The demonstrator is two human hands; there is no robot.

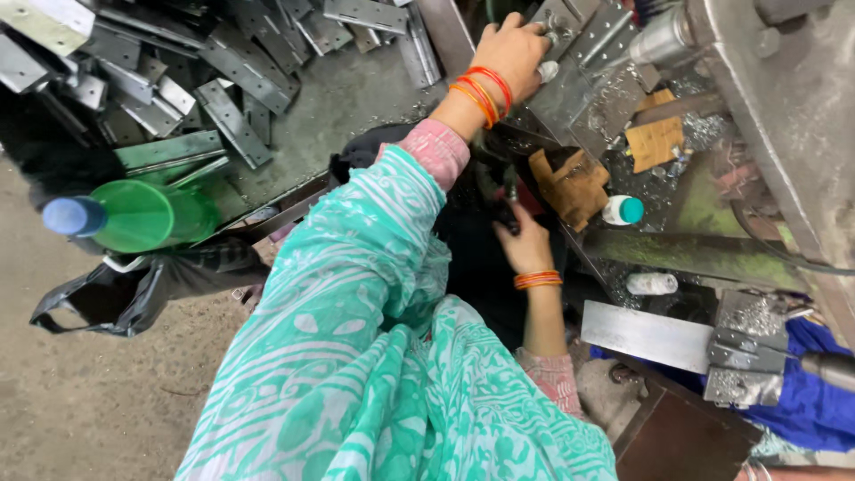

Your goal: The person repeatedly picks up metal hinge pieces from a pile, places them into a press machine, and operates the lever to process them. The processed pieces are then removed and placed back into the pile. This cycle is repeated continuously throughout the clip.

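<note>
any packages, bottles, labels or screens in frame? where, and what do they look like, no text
Green plastic bottle: left, lying on its side, blue cap toward the camera.
Small white bottle: on the machine bed right of the right hand, teal cap.
White cylindrical container: below it, lying flat.
Black plastic bag: floor, lower left.
No screens or signs.

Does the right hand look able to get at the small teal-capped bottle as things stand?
Probably yes: the right hand sits close to the small teal-capped bottle, with only open bench between them, though it grips a dark handle.
</note>
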